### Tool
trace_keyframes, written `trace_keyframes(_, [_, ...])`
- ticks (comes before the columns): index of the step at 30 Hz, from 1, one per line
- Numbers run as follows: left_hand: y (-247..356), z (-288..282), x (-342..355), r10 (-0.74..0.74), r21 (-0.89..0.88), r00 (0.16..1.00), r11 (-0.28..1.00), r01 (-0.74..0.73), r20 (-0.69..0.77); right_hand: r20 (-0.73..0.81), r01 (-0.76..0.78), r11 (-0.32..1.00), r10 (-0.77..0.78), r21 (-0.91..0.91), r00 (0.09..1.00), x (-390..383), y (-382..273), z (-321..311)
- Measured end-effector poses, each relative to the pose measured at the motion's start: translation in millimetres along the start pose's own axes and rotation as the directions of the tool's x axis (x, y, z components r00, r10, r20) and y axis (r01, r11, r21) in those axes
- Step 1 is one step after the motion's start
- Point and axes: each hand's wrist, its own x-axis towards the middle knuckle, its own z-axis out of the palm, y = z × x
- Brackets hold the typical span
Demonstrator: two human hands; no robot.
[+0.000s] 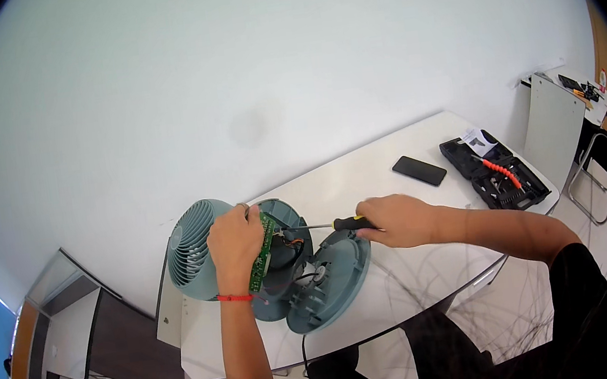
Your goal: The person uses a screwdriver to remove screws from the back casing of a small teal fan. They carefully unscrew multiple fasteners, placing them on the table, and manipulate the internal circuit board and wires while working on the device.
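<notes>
A grey-green fan [194,251] lies on its side on the white table, its slatted grille to the left and its base opened. My left hand [236,238] is closed on a green circuit board [261,265], held upright at the opened housing [286,218]. In my right hand [398,220] is a screwdriver [352,223] with a black and yellow handle. Its shaft runs left, level, to the board's edge; the tip's exact contact is too small to tell. The round base cover [340,280] leans open nearest me, with wires running between it and the housing.
A black smartphone [420,170] lies on the white table [401,291] to the right. Beyond it sits an open black tool case [498,179] with a red flexible shaft [502,171]. A cord [304,354] hangs over the front edge. A folding chair [600,185] stands far right.
</notes>
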Motion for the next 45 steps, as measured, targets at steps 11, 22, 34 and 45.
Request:
trace_keyframes(11, [-7.1, -2.4, 2.2, -0.008, 0.012, 1.000, 1.000, 0.008, -0.005, -0.038, -0.121, 0.978, 0.129, 0.168, 0.991, 23.0, -2.1, -2.6])
trace_keyframes(22, [-3.8, 2.0, 5.9, -0.021, 0.027, 0.999, 0.999, 0.020, 0.037, 0.487, -0.636, 0.602, 0.420, 0.482, 0.766, 38.3, -11.3, -20.6])
trace_keyframes(34, [-9.5, 5.5, 10.6, -0.009, 0.043, 0.999, 0.999, 0.007, 0.032, 0.470, -0.586, 0.779, 0.440, 0.225, 0.765, 46.5, -32.6, -28.4])
trace_keyframes(45, [-3.8, 1.7, 10.6, -0.001, 0.088, 0.999, 0.996, -0.003, 0.036, 0.237, -0.072, 0.986, 0.107, -0.150, 0.966, 34.9, -45.9, -7.6])
